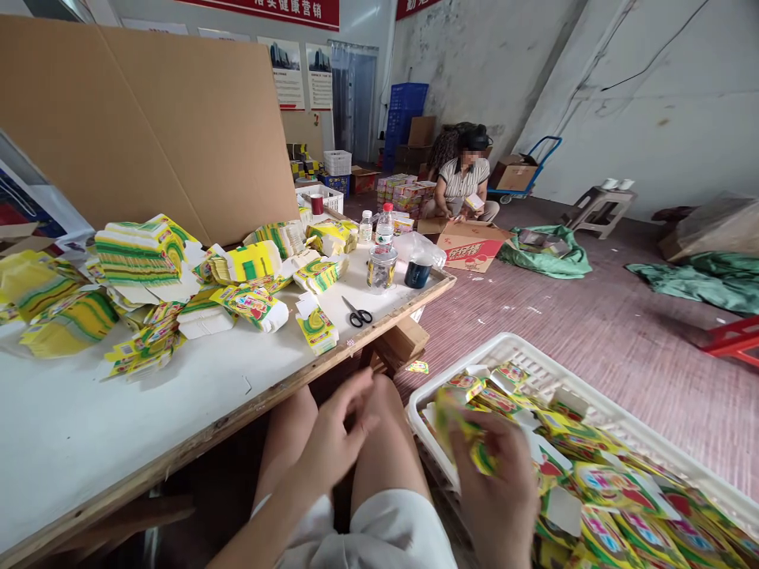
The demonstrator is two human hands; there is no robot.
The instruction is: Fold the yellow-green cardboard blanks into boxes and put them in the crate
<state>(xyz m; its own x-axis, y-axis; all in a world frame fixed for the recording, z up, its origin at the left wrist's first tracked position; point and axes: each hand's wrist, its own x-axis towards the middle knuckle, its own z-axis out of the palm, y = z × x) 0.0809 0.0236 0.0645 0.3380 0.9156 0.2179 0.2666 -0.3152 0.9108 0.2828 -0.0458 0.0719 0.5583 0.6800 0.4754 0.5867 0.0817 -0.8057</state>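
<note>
My right hand (501,482) grips a small yellow-and-green carton (444,415) over the near left side of the white plastic crate (504,344). Motion smears both the hand and the carton. Many cartons (617,486) of the same colours lie jumbled in the crate, some with white flaps standing open. My left hand (341,431) is above my knees, beside the table edge. Its fingers are loosely bent with the thumb apart, and nothing shows in it. Stacks of flat cartons (139,257) spread over the white table (207,395), with a small stack (317,328) near its edge.
Black scissors (357,314), a clear tub (381,269), a dark mug (418,273) and a red-capped bottle (385,227) stand or lie by the table's far corner. A large cardboard sheet (148,126) rises behind. Across the floor, a person (466,178) sits by an open box (471,245).
</note>
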